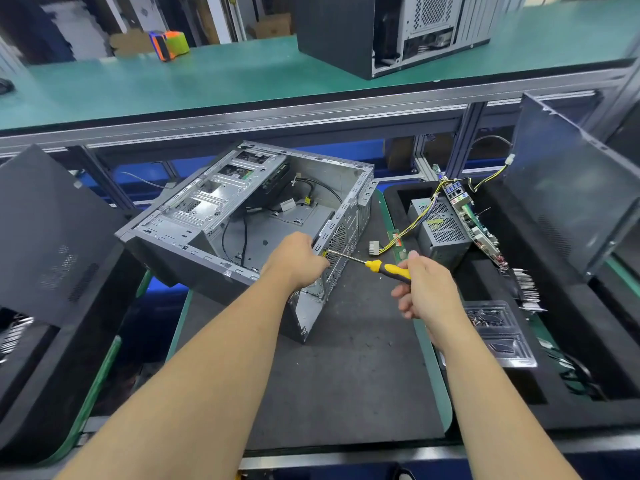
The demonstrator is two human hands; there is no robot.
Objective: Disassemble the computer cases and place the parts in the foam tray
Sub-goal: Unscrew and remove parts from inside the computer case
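Grey metal case (249, 216) is lying open on the mat (346, 375). I am gripping its rear edge with my left hand (298, 261) to steady it, while my right hand (424, 289) is holding a screwdriver (377, 266) on a rear screw. Removed parts are sitting in the foam tray (571, 393) on the right.

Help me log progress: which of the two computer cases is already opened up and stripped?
The near case on the dark mat, gripped by the left hand while the right hand drives a screwdriver into it. The far case on the green shelf keeps its black cover.
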